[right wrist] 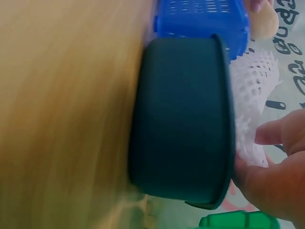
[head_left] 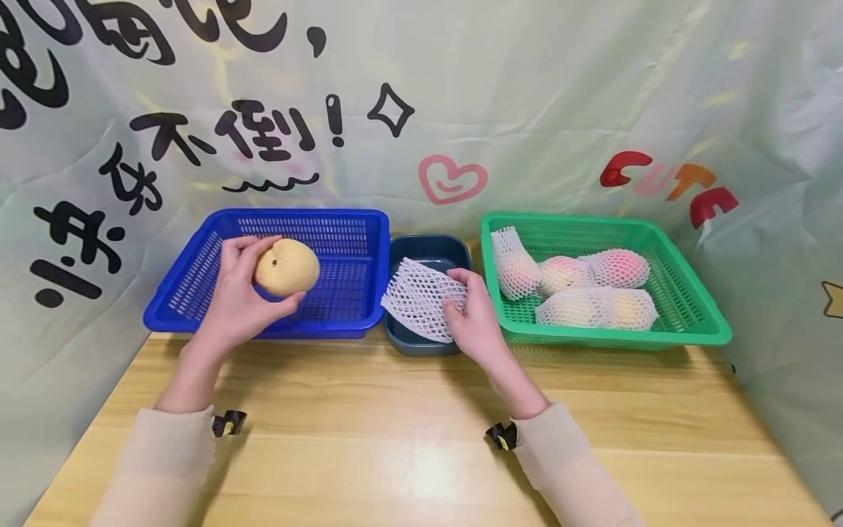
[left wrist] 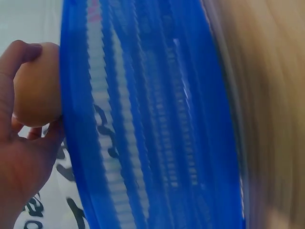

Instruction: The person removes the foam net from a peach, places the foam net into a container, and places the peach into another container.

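Observation:
My left hand (head_left: pixel 240 293) holds a round, pale yellow fruit (head_left: pixel 290 268) above the blue basket (head_left: pixel 342 307), thumb on one side and fingers on the other. A dark spot shows on the fruit; its exact kind I cannot tell. In the left wrist view the fruit (left wrist: pixel 39 86) sits at the basket's rim. A white foam fruit net (head_left: pixel 421 301) is pinched between the thumb and fingers of my right hand (head_left: pixel 476 315), over the small dark teal bin (head_left: pixel 421 350). The net looks flat in the head view; the bin's wall (right wrist: pixel 183 119) fills the middle of the right wrist view.
To the right stands a green basket (head_left: pixel 691 307) with several fruits in white foam nets (head_left: pixel 579 307), some showing pink. All three containers are in a row on the wooden table (head_left: pixel 369 439). A printed cloth (head_left: pixel 540 110) hangs behind them.

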The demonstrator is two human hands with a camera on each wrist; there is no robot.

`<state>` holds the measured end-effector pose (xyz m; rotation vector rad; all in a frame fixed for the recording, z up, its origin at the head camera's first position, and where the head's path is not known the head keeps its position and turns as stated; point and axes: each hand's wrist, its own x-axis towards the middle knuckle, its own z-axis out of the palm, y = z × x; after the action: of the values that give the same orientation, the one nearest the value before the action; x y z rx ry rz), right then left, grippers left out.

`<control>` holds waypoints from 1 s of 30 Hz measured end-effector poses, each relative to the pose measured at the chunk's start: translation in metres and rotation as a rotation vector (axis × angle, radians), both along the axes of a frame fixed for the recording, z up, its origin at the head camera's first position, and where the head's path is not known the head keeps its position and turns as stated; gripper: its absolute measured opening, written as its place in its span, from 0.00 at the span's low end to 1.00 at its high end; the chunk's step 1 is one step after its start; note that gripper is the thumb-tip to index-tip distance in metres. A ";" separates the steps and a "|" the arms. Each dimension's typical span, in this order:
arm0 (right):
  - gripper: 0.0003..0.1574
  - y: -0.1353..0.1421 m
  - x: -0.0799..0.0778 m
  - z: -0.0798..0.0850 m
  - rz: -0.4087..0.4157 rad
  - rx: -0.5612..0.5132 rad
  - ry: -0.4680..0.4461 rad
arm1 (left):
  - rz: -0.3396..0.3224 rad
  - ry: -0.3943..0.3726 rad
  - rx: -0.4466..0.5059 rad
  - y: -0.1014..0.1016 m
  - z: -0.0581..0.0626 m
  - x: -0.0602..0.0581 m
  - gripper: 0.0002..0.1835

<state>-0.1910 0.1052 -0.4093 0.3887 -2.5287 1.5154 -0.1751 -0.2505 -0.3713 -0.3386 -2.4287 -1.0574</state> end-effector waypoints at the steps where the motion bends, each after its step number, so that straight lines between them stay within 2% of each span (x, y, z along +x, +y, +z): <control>1: 0.31 0.001 -0.001 -0.002 0.008 0.021 -0.009 | 0.011 -0.011 -0.009 -0.006 0.000 -0.002 0.48; 6: 0.36 0.003 -0.003 -0.006 0.063 0.091 -0.014 | 0.048 -0.082 -0.081 -0.036 -0.003 -0.017 0.48; 13: 0.17 0.005 -0.006 -0.013 0.121 0.270 0.145 | 0.028 -0.165 -0.178 -0.073 -0.007 -0.036 0.46; 16: 0.14 0.004 -0.007 -0.015 0.116 0.335 0.158 | 0.024 -0.212 -0.217 -0.084 -0.010 -0.045 0.46; 19: 0.17 0.005 -0.006 -0.015 0.100 0.373 0.143 | 0.021 -0.268 -0.253 -0.092 -0.013 -0.053 0.47; 23: 0.26 0.006 -0.005 -0.014 0.085 0.461 0.130 | 0.008 -0.339 -0.295 -0.099 -0.020 -0.061 0.48; 30: 0.33 0.006 -0.006 -0.014 0.115 0.572 0.103 | -0.029 -0.423 -0.345 -0.107 -0.029 -0.065 0.48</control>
<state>-0.1972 0.1109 -0.4237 0.6728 -2.8549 0.7431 -0.2397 -0.3571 -0.4007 -0.2824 -3.0033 -0.7754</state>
